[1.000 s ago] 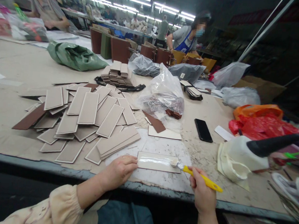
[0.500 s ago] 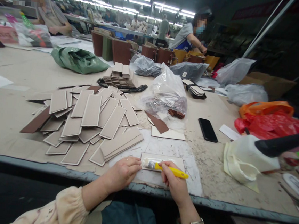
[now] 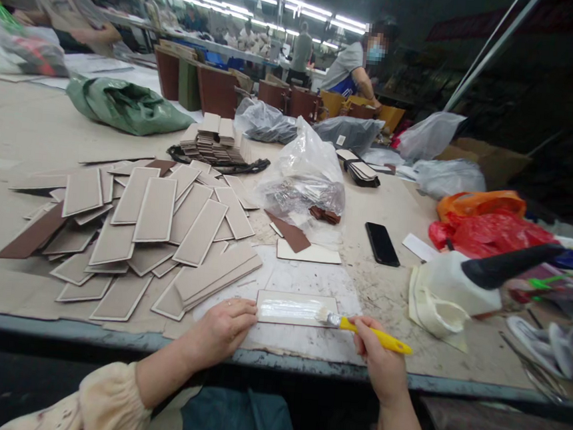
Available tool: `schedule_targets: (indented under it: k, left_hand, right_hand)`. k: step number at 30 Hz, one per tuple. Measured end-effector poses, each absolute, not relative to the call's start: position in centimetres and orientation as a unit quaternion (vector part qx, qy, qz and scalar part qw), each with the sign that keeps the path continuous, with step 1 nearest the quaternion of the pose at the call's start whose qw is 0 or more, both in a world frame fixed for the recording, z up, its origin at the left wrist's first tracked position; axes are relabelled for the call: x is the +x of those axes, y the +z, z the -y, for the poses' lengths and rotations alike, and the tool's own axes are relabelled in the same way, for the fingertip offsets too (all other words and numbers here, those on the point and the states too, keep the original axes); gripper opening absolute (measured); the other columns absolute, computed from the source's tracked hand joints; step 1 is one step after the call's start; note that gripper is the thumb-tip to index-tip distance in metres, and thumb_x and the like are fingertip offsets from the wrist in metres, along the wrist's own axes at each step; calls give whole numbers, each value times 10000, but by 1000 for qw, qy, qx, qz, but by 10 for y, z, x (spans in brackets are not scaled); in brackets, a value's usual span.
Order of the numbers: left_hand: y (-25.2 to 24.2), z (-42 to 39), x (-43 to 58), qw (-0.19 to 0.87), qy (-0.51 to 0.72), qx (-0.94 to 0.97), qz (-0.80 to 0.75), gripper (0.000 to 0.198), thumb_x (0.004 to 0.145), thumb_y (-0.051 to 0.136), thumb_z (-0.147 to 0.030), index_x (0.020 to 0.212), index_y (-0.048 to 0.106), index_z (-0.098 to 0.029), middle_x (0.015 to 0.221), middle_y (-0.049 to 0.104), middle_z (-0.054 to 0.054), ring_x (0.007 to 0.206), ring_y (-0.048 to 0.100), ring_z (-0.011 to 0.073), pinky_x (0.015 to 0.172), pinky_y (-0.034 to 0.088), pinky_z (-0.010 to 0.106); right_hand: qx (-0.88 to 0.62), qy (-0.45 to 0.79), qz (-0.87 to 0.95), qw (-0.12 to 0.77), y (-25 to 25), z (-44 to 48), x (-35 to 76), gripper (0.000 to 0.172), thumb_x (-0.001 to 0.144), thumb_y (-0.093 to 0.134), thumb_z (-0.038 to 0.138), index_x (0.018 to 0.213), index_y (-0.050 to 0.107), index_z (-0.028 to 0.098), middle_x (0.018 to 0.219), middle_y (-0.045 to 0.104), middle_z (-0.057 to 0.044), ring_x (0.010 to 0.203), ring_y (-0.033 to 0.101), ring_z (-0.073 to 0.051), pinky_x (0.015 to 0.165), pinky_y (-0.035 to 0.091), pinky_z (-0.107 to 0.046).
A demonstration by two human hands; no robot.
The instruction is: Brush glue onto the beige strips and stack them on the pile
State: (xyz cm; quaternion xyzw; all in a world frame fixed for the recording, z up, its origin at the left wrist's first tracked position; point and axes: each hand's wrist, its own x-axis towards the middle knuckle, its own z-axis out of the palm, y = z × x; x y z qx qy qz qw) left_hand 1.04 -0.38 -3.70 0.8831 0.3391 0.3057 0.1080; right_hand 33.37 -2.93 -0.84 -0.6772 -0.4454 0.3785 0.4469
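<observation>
My right hand (image 3: 377,350) grips the yellow handle of a paintbrush (image 3: 374,334). The bristles rest near the right end of a pale rectangular panel (image 3: 264,315) that lies flat before me. A wet, shiny white streak runs along the panel's upper face. At the panel's left end, the fingers of my left hand (image 3: 223,330) are closed together on its edge; my fingertips are partly hidden. Under the panel is a stained white sheet (image 3: 311,279). To the left lies a loose heap of beige panels (image 3: 154,210) with pale borders.
Behind are a clear plastic bag (image 3: 305,166), a stack of strips (image 3: 215,142) and a green bag (image 3: 125,107). On the right lie a black phone (image 3: 381,243), a white container (image 3: 466,284) and a red bag (image 3: 491,219). A co-worker (image 3: 352,67) stands beyond.
My right hand has moved the brush rightward along the panel, and the wet white streak is now longer. My left hand stays at the panel's left end. The view has shifted a little.
</observation>
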Motion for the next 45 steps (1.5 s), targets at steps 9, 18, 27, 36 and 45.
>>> schedule_targets:
  k: [9, 18, 27, 36, 45]
  left_hand:
    - [-34, 4, 11, 101, 312, 883, -337, 215, 856, 502, -74, 973, 656, -169, 1000, 690, 76, 1027, 623, 196, 909, 537, 346]
    - [-36, 2, 11, 108, 305, 884, -337, 214, 870, 482, -80, 980, 645, -167, 1013, 679, 82, 1040, 611, 207, 920, 528, 361]
    - [-33, 5, 13, 110, 301, 883, -343, 200, 842, 500, -61, 941, 641, -162, 992, 683, 69, 1022, 615, 211, 918, 528, 358]
    - [-32, 4, 13, 109, 293, 887, -340, 192, 853, 493, -71, 942, 641, -157, 977, 681, 76, 1021, 613, 208, 916, 527, 351]
    - [-33, 4, 13, 116, 297, 883, -346, 214, 851, 487, -77, 952, 651, -169, 983, 682, 74, 1028, 611, 194, 920, 526, 348]
  right_hand:
    - [-681, 357, 418, 484, -3, 35, 346, 374, 791, 610, 542, 866, 625, 175, 546, 436, 49, 499, 398, -116, 462, 289, -236]
    - [-663, 354, 471, 462, -2, 25, 326, 389, 820, 570, 551, 867, 616, 167, 534, 451, 49, 491, 413, -118, 479, 326, -247]
    - [-620, 343, 521, 476, 0, 29, 296, 290, 884, 531, 456, 901, 627, 182, 560, 496, 45, 503, 466, -114, 497, 381, -235]
    - [-531, 393, 612, 435, -7, 26, 232, 237, 913, 500, 376, 939, 636, 184, 601, 581, 26, 502, 531, -112, 492, 427, -220]
    - [-586, 284, 620, 438, -4, 31, 267, 218, 895, 515, 365, 886, 648, 192, 582, 569, 28, 500, 551, -120, 521, 450, -221]
